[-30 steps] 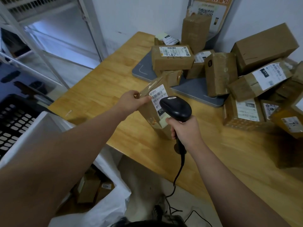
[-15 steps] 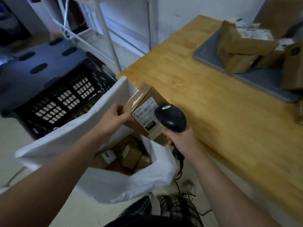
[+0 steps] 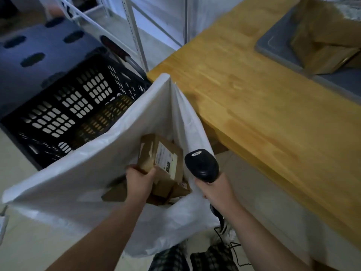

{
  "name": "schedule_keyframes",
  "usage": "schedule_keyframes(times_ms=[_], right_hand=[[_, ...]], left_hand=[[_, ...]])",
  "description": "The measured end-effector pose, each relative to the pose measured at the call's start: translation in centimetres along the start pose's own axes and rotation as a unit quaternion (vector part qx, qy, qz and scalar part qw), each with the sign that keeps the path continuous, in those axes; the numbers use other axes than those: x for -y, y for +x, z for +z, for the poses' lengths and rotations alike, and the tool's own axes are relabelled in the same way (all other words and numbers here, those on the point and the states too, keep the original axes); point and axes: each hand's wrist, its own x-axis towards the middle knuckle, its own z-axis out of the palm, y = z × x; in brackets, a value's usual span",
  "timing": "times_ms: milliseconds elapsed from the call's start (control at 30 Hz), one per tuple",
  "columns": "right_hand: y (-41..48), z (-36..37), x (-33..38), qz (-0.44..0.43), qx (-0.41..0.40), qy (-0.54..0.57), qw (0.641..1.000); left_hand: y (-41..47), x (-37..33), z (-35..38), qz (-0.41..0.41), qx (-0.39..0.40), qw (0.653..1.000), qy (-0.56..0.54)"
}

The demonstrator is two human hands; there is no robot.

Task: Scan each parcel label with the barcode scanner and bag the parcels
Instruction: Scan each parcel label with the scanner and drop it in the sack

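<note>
A wooden table (image 3: 263,106) fills the right of the frame and a black crate (image 3: 64,108) sits at left. At lower centre, the left hand (image 3: 139,182) grips a labelled parcel (image 3: 160,155) inside the white bag (image 3: 82,173). Just right, the right hand (image 3: 216,190) clasps the scanner (image 3: 202,165).

Two bare forearms reach in from the lower edge of the view, uncovered along all of their visible length. The left hand (image 3: 139,181) and the right hand (image 3: 214,189) are bare as well. Between the arms, at the bottom of the view, the legs wear trousers (image 3: 213,257) in a small dark-and-pale check, seen as two separate patches. A pale blurred shape just above the right leg may be a shoe; it is too smeared to tell
</note>
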Motion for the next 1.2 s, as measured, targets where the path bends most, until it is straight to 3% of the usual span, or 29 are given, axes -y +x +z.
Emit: schedule_keyframes(times_ms=[167, 433, 533, 667, 900, 1200], right_hand=[[2.5, 1.7, -3.2, 0.01, -0.016, -0.024, 1.0], [5.1, 2.5, -7.9, 0.027, -0.11, -0.113, 0.987], [5.3, 2.6, -9.0, 0.042, -0.1, -0.116, 0.987], [5.6, 2.8, -9.9, 0.04, -0.099, -0.143, 0.984], [5.0, 2.7, -10.2, 0.04, -0.102, -0.159, 0.981], [1.6, 0.2, -5.5, 0.037, -0.122, -0.145, 0.981]], left_hand=[[5.8, 1.7, 6.4, -0.012, 0.022, 0.999, 0.04], [11.2, 4.2, 14.8, 0.073, 0.125, 0.973, 0.181], [12.7, 5.1, 16.3, 0.11, 0.139, 0.94, 0.293], [13.7, 7.0, 17.4, 0.204, 0.133, 0.846, 0.474], [13.1, 8.0, 15.2, 0.229, 0.142, 0.855, 0.443], [5.6, 2.3, 8.3, 0.277, 0.143, 0.83, 0.462]])
